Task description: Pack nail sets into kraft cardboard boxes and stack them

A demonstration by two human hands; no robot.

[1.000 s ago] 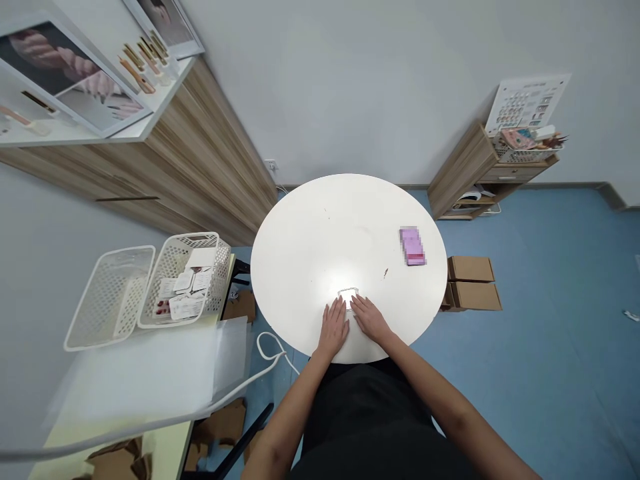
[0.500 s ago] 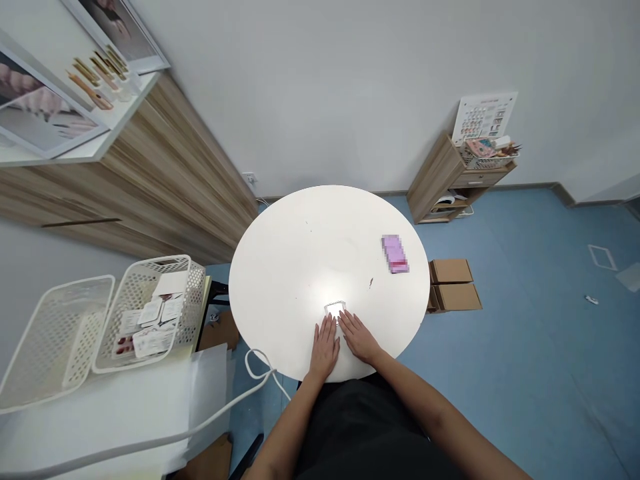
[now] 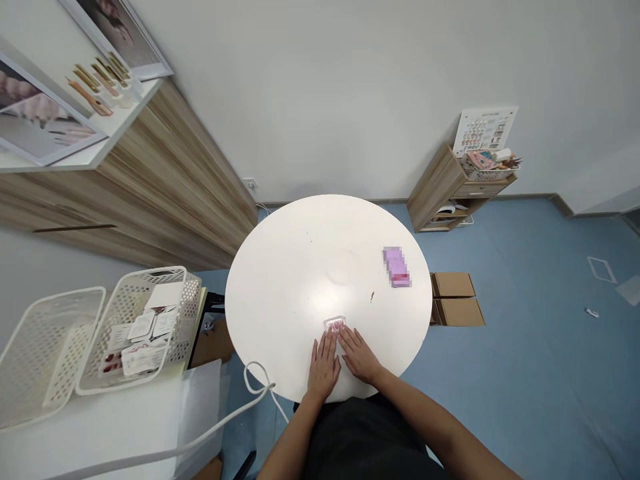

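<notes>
A small clear packet of pink false nails (image 3: 335,324) lies on the round white table (image 3: 280,280), close to its near edge. My left hand (image 3: 323,368) rests flat with its fingers stretched, fingertips at the packet's near left edge. From the right, my right hand (image 3: 361,357) lies flat too, its fingertips on the packet's near right part. The fingers cover the near part of the packet. Neither hand grips it.
A blurred purple item (image 3: 397,267) lies on the table's right side. White baskets (image 3: 185,313), one holding packets and cards, stand at the left by a white cable (image 3: 215,430). Cardboard boxes (image 3: 457,312) sit on the floor at right; a wooden cabinet (image 3: 435,187) stands behind.
The whole view has shifted, so the table and hands appear slightly lower. The packet's pink contents now show where glare whitened it before. Both hands keep nearly the same place on it.
</notes>
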